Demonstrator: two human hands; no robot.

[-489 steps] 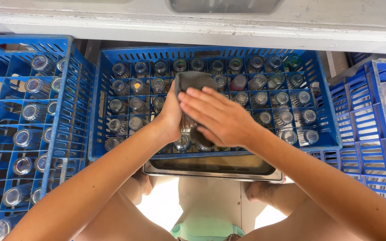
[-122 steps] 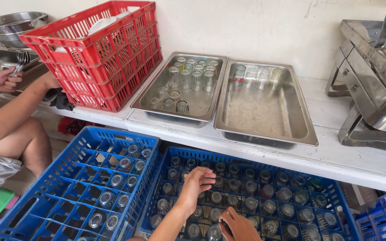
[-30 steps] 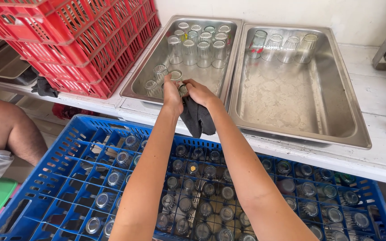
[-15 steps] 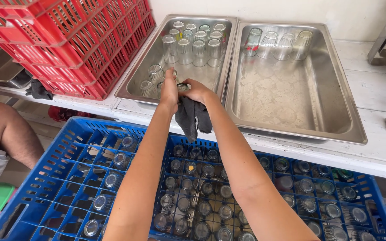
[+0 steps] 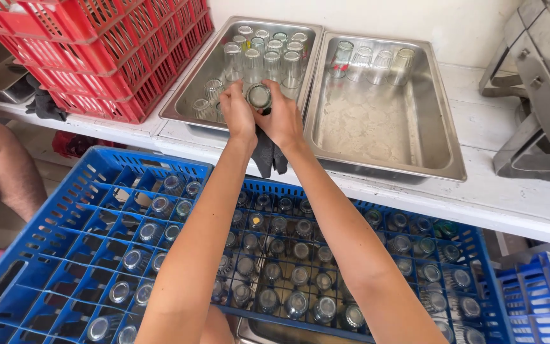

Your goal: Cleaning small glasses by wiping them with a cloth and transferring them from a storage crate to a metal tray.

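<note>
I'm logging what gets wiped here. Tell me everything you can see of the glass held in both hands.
The glass is small, clear and round, seen end-on. It is held between the left hand and right hand, above the near end of the left steel tray. A dark cloth hangs below it from the hands. Whether it is wet cannot be told.

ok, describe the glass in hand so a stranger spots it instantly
On the white shelf sit two steel pans; take the left pan. Over its near edge, the left hand and right hand hold one glass. Unlike the pan's other glasses, it's lifted, with a dark cloth hanging below.
</note>
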